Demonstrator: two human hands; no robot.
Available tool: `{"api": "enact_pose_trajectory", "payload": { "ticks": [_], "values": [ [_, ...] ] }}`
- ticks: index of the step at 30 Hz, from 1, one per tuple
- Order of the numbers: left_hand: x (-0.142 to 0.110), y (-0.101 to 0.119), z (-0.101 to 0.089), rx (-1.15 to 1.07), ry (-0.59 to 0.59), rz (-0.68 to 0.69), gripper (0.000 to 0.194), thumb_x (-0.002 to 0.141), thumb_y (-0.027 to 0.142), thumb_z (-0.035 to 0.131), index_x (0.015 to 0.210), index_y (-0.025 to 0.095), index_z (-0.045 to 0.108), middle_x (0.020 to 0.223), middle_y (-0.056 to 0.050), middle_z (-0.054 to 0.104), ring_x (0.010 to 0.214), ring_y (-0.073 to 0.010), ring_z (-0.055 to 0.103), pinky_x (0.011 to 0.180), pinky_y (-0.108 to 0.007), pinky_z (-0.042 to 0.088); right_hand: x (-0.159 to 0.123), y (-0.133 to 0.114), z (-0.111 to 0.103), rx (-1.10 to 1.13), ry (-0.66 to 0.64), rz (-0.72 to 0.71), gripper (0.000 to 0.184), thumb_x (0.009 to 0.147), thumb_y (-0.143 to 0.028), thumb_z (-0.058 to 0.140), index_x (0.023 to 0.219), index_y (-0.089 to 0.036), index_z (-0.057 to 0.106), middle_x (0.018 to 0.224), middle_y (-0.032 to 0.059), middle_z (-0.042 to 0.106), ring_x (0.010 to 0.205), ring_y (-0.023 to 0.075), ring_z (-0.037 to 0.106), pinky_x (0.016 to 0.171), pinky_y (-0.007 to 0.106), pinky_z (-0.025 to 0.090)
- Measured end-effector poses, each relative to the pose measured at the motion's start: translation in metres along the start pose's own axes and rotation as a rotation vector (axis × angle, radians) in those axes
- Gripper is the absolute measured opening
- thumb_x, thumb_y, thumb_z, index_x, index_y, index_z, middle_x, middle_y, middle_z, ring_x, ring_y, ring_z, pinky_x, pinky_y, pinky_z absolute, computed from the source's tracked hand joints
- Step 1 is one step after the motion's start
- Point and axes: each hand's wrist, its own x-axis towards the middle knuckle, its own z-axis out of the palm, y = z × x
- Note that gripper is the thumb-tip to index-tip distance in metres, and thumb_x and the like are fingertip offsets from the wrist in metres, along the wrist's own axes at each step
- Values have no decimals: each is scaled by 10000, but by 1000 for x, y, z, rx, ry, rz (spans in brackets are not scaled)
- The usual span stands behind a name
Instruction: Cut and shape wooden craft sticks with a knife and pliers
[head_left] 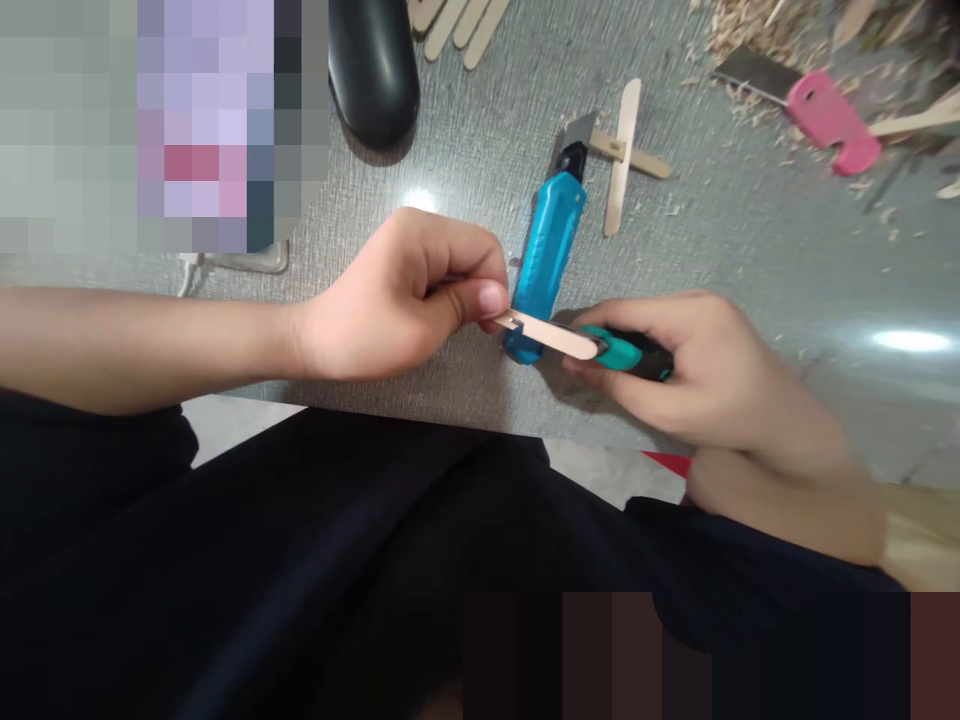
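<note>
My left hand (pixel 420 300) pinches one end of a wooden craft stick (pixel 559 338) between thumb and forefinger. A small notch is cut in the stick near my thumb. My right hand (pixel 697 370) is closed around a teal-and-black utility knife (pixel 626 352), whose front end is at the stick's rounded far end. The stick hides the blade. Beneath the stick, on the table, lies a blue snap-off cutter (pixel 551 240) with its blade out. Just past that blade, two craft sticks (pixel 622 155) lie crossed.
A pink-handled folding blade (pixel 832 120) lies among wood shavings (pixel 739 30) at the upper right. Several craft sticks (pixel 469 25) are at the top, beside a black rounded object (pixel 375 70). The grey table's (pixel 450 400) near edge runs by my lap. Blurred blocks cover the upper left.
</note>
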Motion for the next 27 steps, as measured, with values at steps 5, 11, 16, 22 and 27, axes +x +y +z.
{"api": "enact_pose_trajectory", "payload": {
  "ticks": [5,11,16,22,27],
  "values": [
    [-1,-2,7,-244,-57,-56,463,1030,539,877,791,225,634,621,36,514,567,-107,472,546,-290,404,3,-3,6,32,47,-19,177,947,-404,755,888,-250,819,710,20,747,614,200,645,587,349,509],
    [-3,-8,17,-400,-54,-13,602,1009,766,830,829,247,585,679,38,511,547,-92,403,475,-281,344,4,-2,18,44,141,-71,126,978,-344,745,903,-265,807,693,-4,705,612,189,628,603,349,509],
    [-6,-9,23,-410,-61,-1,662,1009,858,767,840,267,521,653,71,471,520,-81,411,487,-255,396,6,-2,20,-32,226,-138,106,956,-358,742,914,-282,802,688,0,713,604,201,641,617,365,531],
    [-4,-11,14,-269,-28,53,613,1033,810,775,854,262,564,637,65,472,537,-99,416,494,-281,382,-1,6,13,-301,393,-281,135,903,-187,668,951,-281,752,791,41,723,697,235,659,664,388,494],
    [-3,-14,8,-146,63,57,509,1035,663,852,853,242,632,586,67,490,518,-100,418,467,-281,332,-7,27,7,-636,573,-370,204,992,-189,611,1108,-203,779,943,168,764,823,343,708,729,456,469]
  ]
}}
